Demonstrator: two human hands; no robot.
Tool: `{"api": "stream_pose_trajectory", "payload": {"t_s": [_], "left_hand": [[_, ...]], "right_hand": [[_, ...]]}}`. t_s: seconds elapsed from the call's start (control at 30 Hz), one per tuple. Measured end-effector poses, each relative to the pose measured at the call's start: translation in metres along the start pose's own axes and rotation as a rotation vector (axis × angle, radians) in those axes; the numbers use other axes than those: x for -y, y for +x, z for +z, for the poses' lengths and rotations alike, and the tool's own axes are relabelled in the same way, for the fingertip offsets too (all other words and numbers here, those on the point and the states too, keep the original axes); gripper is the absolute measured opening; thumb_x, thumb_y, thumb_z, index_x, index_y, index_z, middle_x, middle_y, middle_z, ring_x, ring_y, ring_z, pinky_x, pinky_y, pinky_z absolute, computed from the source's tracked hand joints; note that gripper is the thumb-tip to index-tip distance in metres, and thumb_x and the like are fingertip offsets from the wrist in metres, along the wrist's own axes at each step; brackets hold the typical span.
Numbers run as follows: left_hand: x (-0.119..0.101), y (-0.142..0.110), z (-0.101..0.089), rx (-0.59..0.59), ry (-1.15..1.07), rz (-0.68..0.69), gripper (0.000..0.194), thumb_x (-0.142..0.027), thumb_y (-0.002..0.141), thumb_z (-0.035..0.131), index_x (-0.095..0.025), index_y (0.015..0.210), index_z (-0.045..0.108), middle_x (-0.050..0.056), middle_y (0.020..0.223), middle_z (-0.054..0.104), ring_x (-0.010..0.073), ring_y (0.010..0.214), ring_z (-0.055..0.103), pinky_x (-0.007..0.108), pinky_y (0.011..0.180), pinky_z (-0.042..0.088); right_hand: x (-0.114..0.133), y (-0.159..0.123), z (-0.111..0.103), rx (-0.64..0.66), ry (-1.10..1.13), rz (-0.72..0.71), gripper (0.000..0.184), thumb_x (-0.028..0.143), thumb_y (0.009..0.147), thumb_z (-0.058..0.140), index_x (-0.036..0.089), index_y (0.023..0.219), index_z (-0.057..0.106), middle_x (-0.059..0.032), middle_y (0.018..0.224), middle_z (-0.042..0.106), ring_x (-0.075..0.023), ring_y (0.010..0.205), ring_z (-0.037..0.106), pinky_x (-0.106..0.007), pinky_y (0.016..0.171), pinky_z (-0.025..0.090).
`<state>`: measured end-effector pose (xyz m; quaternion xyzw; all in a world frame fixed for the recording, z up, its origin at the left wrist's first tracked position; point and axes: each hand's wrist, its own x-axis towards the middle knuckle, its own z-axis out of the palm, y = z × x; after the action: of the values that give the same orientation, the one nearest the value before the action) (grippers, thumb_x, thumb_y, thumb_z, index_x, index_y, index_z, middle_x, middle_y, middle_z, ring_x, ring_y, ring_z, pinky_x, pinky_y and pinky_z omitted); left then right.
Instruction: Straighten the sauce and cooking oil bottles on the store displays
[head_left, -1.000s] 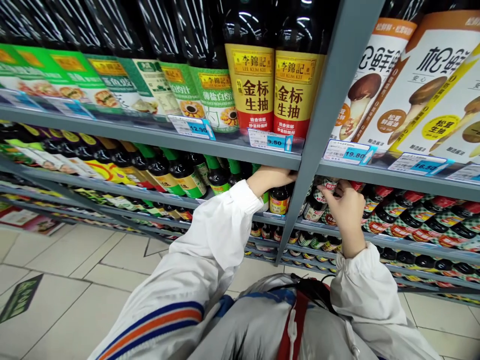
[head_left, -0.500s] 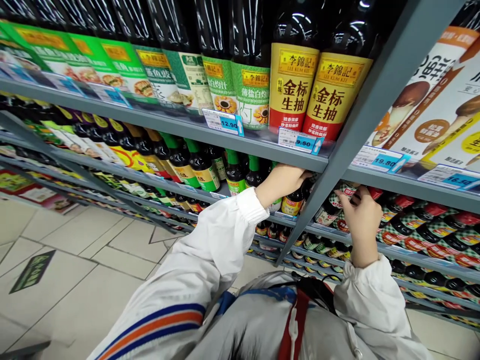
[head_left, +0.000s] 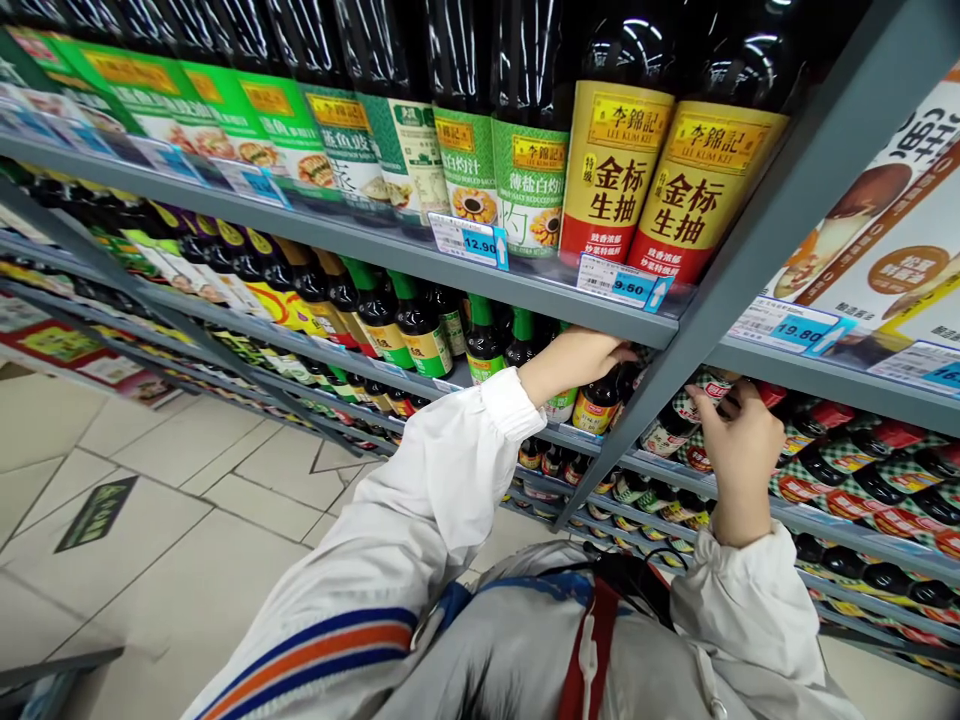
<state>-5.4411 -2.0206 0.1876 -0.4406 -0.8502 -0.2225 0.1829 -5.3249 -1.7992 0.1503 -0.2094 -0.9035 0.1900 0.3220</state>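
My left hand reaches deep into the second shelf from the top, under the shelf edge, with its fingers curled over the tops of small dark sauce bottles with red and yellow labels. What the fingers hold is hidden by the shelf. My right hand is closed around the neck of a dark bottle with a red cap and a checked label, to the right of the grey upright post. Both arms wear white sleeves.
Large soy sauce bottles with yellow labels and green labels stand on the top shelf above price tags. Green-capped bottles fill the shelf to the left. Red-capped bottles line the right. Beige tiled floor lies lower left.
The view has swung right and down a little, so the shelves shift in frame. Both hands stay at the same bottles; the right hand's fingers have closed a little more on the bottle neck.
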Motion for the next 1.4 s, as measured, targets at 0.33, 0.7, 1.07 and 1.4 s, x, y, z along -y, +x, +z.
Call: {"api": "stream_pose_trajectory", "payload": {"t_s": [0.33, 0.7, 1.07, 1.4], "left_hand": [[-0.016, -0.013, 0.022, -0.01, 0.203, -0.075, 0.036, -0.027, 0.106, 0.044, -0.013, 0.137, 0.056, 0.018, 0.124, 0.067, 0.0299, 0.115, 0.068, 0.036, 0.09, 0.057], [0.024, -0.132, 0.021, -0.515, 0.096, -0.113, 0.041, -0.022, 0.105, 0.039, -0.021, 0.144, 0.051, 0.015, 0.141, 0.062, 0.0243, 0.134, 0.057, 0.047, 0.113, 0.049], [0.102, -0.154, -0.012, -0.447, -0.033, -0.495, 0.045, -0.042, 0.106, 0.042, -0.016, 0.143, 0.048, 0.017, 0.143, 0.058, 0.025, 0.135, 0.055, 0.042, 0.113, 0.047], [0.132, -0.12, -0.025, -0.32, -0.17, -0.462, 0.035, -0.035, 0.102, 0.055, -0.015, 0.131, 0.052, 0.016, 0.117, 0.072, 0.0299, 0.112, 0.069, 0.041, 0.096, 0.054]], "right_hand": [[-0.003, 0.0, 0.003, -0.027, 0.051, 0.025, 0.061, 0.071, 0.08, 0.066, 0.017, 0.109, 0.073, -0.0152, 0.085, 0.077, -0.0383, 0.093, 0.074, -0.046, 0.082, 0.054], [0.032, -0.061, -0.001, -0.846, 0.489, -0.392, 0.05, 0.042, 0.094, 0.059, 0.036, 0.142, 0.05, -0.0117, 0.128, 0.064, -0.033, 0.104, 0.073, -0.055, 0.081, 0.064], [0.141, -0.074, 0.061, -0.079, 0.28, -0.416, 0.044, 0.04, 0.098, 0.053, 0.017, 0.135, 0.057, -0.017, 0.122, 0.072, -0.0224, 0.085, 0.075, -0.037, 0.08, 0.059], [0.184, -0.045, 0.074, 0.152, -0.357, -0.049, 0.051, 0.057, 0.101, 0.047, 0.013, 0.114, 0.069, -0.0175, 0.082, 0.073, -0.0349, 0.078, 0.073, -0.035, 0.065, 0.046]]}}
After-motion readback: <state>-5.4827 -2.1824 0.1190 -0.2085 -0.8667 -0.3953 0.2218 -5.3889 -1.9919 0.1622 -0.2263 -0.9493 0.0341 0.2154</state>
